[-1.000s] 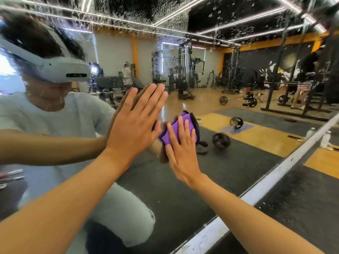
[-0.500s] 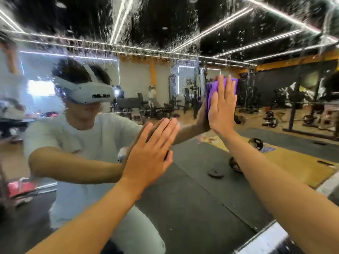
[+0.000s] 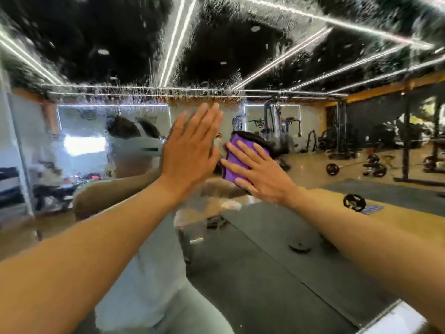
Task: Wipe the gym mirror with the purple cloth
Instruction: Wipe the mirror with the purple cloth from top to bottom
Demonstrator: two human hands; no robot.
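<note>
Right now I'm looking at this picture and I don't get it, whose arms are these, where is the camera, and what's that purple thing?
There is no machine here. The arms belong to a person who wears a camera on the head, so you see what they see, looking forward at their own hands. In front of them is a big gym mirror; the room, weight plates and racks you see are reflections in it, and so is the person's own figure with the headset. The upper part of the glass is covered in water droplets. The left hand lies flat against the mirror with straight fingers and holds nothing. The right hand presses a purple cloth flat against the glass, fingers spread over it, to wipe it. The picture is a little blurred.
</note>
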